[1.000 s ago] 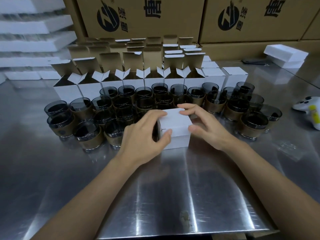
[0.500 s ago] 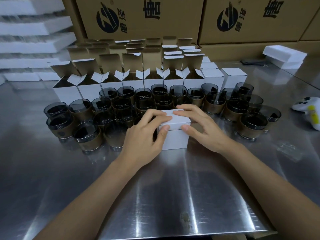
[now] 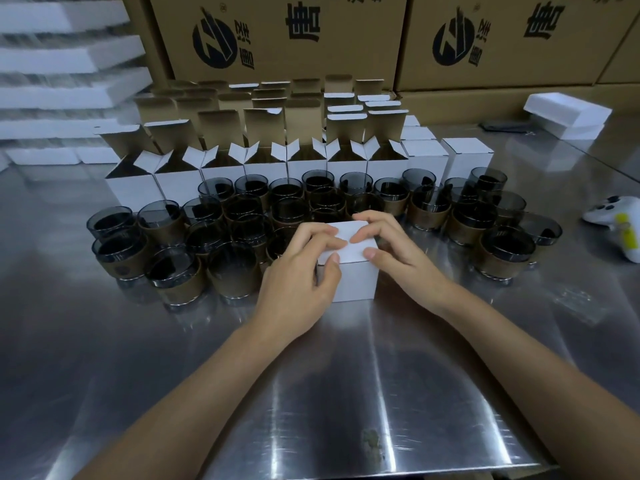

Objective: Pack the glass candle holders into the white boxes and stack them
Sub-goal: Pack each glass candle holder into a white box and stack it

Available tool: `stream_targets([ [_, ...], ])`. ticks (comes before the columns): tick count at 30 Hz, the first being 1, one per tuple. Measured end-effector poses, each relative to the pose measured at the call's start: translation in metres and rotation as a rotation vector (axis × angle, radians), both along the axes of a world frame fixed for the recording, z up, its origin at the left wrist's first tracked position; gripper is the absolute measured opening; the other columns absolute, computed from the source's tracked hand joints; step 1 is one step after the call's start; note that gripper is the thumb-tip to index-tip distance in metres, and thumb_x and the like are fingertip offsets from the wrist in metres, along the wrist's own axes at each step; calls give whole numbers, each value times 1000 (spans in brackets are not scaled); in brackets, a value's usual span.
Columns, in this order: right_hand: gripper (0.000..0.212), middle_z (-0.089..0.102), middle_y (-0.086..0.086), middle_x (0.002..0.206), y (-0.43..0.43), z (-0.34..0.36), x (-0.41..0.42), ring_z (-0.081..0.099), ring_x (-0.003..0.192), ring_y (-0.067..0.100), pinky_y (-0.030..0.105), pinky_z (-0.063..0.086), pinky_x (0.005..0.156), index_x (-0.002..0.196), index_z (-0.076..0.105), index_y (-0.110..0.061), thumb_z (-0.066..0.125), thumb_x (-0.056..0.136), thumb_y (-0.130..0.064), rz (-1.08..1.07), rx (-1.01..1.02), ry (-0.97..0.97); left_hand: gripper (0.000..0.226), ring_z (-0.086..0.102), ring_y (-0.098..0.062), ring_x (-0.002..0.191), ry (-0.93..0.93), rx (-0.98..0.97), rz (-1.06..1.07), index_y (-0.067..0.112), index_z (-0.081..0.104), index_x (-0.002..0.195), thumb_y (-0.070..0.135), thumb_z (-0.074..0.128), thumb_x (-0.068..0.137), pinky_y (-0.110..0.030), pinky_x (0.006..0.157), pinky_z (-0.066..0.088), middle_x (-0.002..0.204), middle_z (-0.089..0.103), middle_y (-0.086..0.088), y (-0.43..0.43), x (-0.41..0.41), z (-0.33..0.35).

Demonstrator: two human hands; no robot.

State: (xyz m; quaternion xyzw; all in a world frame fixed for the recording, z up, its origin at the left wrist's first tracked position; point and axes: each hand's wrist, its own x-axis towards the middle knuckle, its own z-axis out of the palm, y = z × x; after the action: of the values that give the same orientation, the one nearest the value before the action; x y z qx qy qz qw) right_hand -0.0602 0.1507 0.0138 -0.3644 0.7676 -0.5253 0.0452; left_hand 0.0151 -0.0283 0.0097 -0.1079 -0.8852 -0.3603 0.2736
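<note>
Both hands curl round the small white box point(image 3: 353, 271) on the steel table point(image 3: 311, 393) — left hand point(image 3: 294, 275) steadying its side; right hand point(image 3: 394, 254) pressing the lid, likely tucking it — candle holders point(image 3: 235, 268) clustered just behind

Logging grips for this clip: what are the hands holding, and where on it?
The white box: left hand grips its left side and top edge; right hand pinches its top from the right.

Brown cartons point(image 3: 311, 36) behind, foam sheets point(image 3: 69, 57) left, white controller point(image 3: 609, 211) right, steel table point(image 3: 311, 393).
</note>
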Motion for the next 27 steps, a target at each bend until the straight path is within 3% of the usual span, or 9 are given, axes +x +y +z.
stream_targets([
  [3, 26, 40, -11, 138, 3, 4, 2, 46, 123, -1, 16, 40, 95, 106, 55, -36, 71, 85, -36, 6, 85, 48, 33, 50, -8, 57, 45, 77, -6, 18, 61, 114, 36, 44, 92, -23, 58, 44, 127, 47, 17, 1, 0, -4],
  [8, 40, 54, -19, 124, 24, 37, 1, 56, 109, -1, 13, 48, 83, 99, 64, -28, 87, 67, -23, -89, 45, 106, 31, 53, -8, 64, 197, 253, -75, 24, 52, 122, 23, 52, 92, -9, 63, 40, 126, 41, 15, 11, 2, -11],
  [11, 44, 53, -20, 122, 50, 64, -5, 52, 113, -1, 16, 52, 78, 103, 59, -36, 86, 69, -27, -220, -37, 111, 30, 51, -6, 67, 205, 272, -162, 27, 48, 121, 18, 48, 92, -11, 63, 38, 113, 44, 13, 28, -4, -15],
  [14, 65, 48, -13, 131, 68, 90, -22, 48, 117, 1, 16, 53, 75, 125, 50, -43, 84, 73, -27, -348, -38, 157, 14, 48, -6, 63, 172, 57, -255, 13, 59, 102, 17, 48, 93, -22, 59, 42, 92, 52, 9, 53, -21, -15],
  [17, 80, 40, -12, 130, 79, 110, -58, 42, 116, 3, 11, 45, 82, 143, 39, -31, 81, 74, -28, -513, 101, 271, 16, 50, -12, 61, 250, -70, -253, 8, 64, 85, 15, 51, 91, -29, 52, 44, 76, 56, 3, 84, -44, -11],
  [20, 76, 35, -4, 130, 84, 126, -108, 39, 116, 11, 22, 39, 95, 139, 43, -20, 81, 73, -24, -651, 155, 317, 15, 57, -18, 63, 262, -69, -252, 7, 66, 84, 13, 53, 89, -34, 52, 47, 74, 63, -1, 110, -68, -8],
  [23, 73, 28, 6, 137, 83, 133, -164, 37, 113, 15, 9, 34, 84, 135, 40, -17, 78, 73, -18, -722, 180, 314, 16, 58, -17, 58, 293, -37, -218, 9, 67, 82, 14, 53, 88, -32, 47, 45, 68, 64, 1, 122, -89, -7],
  [25, 74, 23, 9, 139, 80, 134, -200, 35, 113, 18, 6, 32, 85, 135, 38, -17, 79, 73, -15, -743, 228, 313, 19, 55, -13, 52, 313, 7, -178, 10, 67, 79, 15, 51, 88, -30, 43, 42, 61, 61, 5, 125, -103, -6],
  [27, 76, 23, 11, 140, 77, 134, -235, 37, 115, 22, 16, 33, 93, 136, 38, -18, 80, 73, -14, -745, 297, 301, 22, 52, -11, 49, 307, 36, -147, 11, 66, 78, 17, 48, 90, -30, 41, 41, 57, 57, 5, 125, -115, -7],
])
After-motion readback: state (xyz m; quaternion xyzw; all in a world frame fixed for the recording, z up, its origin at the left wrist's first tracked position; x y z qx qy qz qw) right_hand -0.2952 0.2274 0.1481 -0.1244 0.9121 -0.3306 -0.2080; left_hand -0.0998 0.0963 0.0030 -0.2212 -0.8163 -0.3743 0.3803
